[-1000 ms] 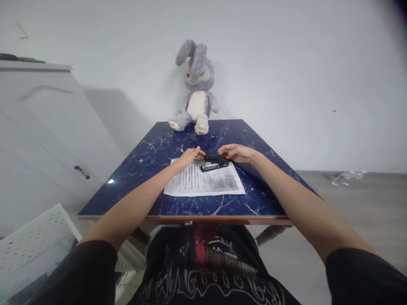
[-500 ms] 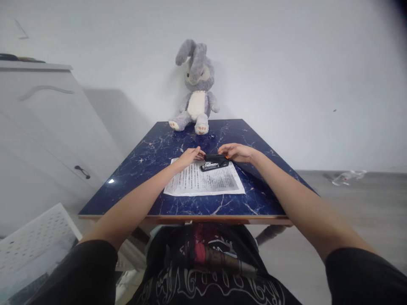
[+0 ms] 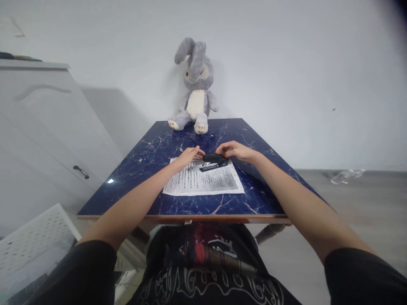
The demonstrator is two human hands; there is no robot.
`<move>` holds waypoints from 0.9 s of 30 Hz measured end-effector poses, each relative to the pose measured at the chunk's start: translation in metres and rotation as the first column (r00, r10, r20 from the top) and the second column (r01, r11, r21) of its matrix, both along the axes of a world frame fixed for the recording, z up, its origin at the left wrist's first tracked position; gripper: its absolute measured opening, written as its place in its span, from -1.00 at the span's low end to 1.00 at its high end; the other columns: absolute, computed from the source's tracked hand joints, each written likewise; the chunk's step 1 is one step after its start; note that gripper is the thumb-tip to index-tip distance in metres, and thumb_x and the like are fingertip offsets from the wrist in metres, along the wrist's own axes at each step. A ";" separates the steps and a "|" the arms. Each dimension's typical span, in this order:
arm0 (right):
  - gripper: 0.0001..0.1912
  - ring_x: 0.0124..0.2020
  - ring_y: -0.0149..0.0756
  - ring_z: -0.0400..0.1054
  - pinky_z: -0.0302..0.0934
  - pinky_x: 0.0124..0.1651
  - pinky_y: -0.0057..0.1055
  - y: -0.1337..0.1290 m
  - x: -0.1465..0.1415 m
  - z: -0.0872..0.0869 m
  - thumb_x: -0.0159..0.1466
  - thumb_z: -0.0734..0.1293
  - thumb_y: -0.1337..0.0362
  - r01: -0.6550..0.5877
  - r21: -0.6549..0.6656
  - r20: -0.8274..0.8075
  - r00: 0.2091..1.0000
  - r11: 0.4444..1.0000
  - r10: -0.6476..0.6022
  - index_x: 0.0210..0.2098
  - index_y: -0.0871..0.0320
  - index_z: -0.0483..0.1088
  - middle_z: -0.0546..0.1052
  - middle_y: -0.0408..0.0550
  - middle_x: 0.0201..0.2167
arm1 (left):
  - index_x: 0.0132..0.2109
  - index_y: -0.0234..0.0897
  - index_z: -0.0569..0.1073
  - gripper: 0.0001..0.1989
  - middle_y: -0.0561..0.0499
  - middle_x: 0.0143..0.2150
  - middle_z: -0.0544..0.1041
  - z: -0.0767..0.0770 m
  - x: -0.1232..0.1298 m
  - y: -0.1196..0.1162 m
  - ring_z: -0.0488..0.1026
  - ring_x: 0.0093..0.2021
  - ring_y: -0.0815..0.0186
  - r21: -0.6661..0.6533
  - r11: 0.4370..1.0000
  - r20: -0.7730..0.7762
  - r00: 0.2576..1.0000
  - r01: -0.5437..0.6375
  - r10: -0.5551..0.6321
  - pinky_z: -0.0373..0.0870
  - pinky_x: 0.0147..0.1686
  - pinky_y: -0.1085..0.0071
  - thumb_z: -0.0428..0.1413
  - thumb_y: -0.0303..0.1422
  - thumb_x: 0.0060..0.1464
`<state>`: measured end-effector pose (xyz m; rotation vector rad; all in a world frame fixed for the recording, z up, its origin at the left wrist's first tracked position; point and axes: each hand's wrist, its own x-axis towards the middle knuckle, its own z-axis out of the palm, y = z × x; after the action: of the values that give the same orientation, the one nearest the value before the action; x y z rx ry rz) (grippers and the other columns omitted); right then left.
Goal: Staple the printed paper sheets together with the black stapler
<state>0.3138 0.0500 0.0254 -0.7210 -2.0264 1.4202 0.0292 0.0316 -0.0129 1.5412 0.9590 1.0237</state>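
A black stapler (image 3: pixel 214 162) with a silver inner rail and an orange spot lies over the upper part of a printed sheet of paper (image 3: pixel 203 182). At the stapler's left end is my left hand (image 3: pixel 192 154), its fingers stretched out and holding nothing. My right hand (image 3: pixel 235 151) is at the stapler's right rear end, its fingers bent over the orange spot; whether they grip it is unclear. Both lie on a blue marbled table (image 3: pixel 143 169).
A grey plush rabbit (image 3: pixel 197 93) sits at the table's back edge against the wall. A white cabinet (image 3: pixel 41 127) stands at the left, a white perforated basket (image 3: pixel 38 241) below it. Clear plastic (image 3: pixel 346 176) lies on the floor at the right.
My right hand has shifted slightly left and up, its fingers now closer over the stapler's rear end. My left hand and the stapler have hardly moved.
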 end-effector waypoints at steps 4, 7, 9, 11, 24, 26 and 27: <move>-0.64 -0.09 -0.16 0.49 0.33 -0.03 -0.25 -0.011 -0.007 0.007 0.20 0.46 0.17 -0.065 0.266 0.100 0.994 0.962 0.040 -0.02 0.11 0.58 0.63 0.00 -0.07 | -0.20 -0.36 0.61 -0.44 -0.21 -0.21 0.66 0.001 0.001 0.000 0.60 -0.22 0.24 0.005 1.000 -0.002 1.000 -0.003 0.003 0.50 -0.05 0.27 0.09 0.11 0.28; -0.57 -0.21 -0.19 0.48 0.30 -0.13 -0.31 -0.018 -0.014 0.009 0.15 0.52 0.12 -0.162 0.461 0.295 0.955 0.873 0.021 -0.02 0.14 0.59 0.64 -0.06 -0.17 | -0.19 -0.36 0.62 -0.44 -0.22 -0.18 0.66 0.005 0.001 -0.002 0.60 -0.19 0.22 0.055 0.998 0.007 1.000 -0.020 0.020 0.50 -0.02 0.24 0.07 0.10 0.30; -0.63 -0.30 -0.22 0.47 0.27 -0.21 -0.35 -0.022 -0.018 0.009 0.13 0.53 0.14 -0.144 0.537 0.328 0.943 0.831 -0.049 -0.11 0.17 0.61 0.62 -0.11 -0.30 | -0.20 -0.36 0.61 -0.45 -0.22 -0.17 0.66 0.009 0.002 -0.005 0.61 -0.17 0.21 0.085 0.995 0.037 0.998 -0.051 0.048 0.49 0.02 0.23 0.06 0.09 0.31; -0.69 -0.35 -0.25 0.47 0.27 -0.24 -0.37 -0.024 -0.020 0.008 0.13 0.52 0.17 -0.087 0.588 0.288 0.951 0.804 -0.108 -0.16 0.18 0.62 0.62 -0.13 -0.35 | -0.21 -0.37 0.60 -0.45 -0.22 -0.16 0.66 0.014 0.002 -0.008 0.61 -0.16 0.21 0.067 0.994 0.085 0.993 -0.085 0.079 0.49 0.04 0.24 0.05 0.07 0.32; -0.61 -0.03 -0.13 0.46 0.24 -0.01 -0.14 -0.020 -0.019 0.008 0.28 0.32 0.51 0.139 0.978 -0.079 0.938 0.156 -0.339 -0.01 0.02 0.59 0.65 -0.05 -0.06 | -0.19 -0.41 0.49 -0.47 -0.22 -0.34 0.64 0.035 0.000 -0.023 0.54 -0.49 0.33 -0.446 0.895 0.325 0.935 0.024 0.138 0.51 -0.47 0.47 -0.17 -0.08 0.46; -0.56 -0.03 -0.16 0.45 0.19 -0.03 -0.14 -0.025 -0.022 0.011 0.31 0.26 0.57 0.080 0.994 -0.050 0.930 0.068 -0.364 -0.01 0.01 0.58 0.65 -0.07 -0.05 | -0.20 -0.43 0.49 -0.48 -0.20 -0.36 0.62 0.036 -0.002 -0.021 0.50 -0.52 0.39 -0.467 0.883 0.370 0.918 0.049 0.144 0.47 -0.51 0.52 -0.17 -0.11 0.47; -0.54 -0.03 -0.18 0.44 0.18 -0.02 -0.14 -0.027 -0.023 0.013 0.33 0.23 0.59 0.056 0.998 -0.039 0.929 0.036 -0.368 -0.01 0.00 0.58 0.65 -0.08 -0.05 | -0.21 -0.43 0.50 -0.49 -0.19 -0.37 0.62 0.036 -0.002 -0.021 0.49 -0.53 0.40 -0.473 0.879 0.381 0.912 0.052 0.151 0.46 -0.52 0.54 -0.16 -0.13 0.48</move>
<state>0.2910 0.0232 0.0380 -0.4496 -2.2741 -0.5346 0.0270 0.0108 0.0235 0.8512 0.8708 1.0014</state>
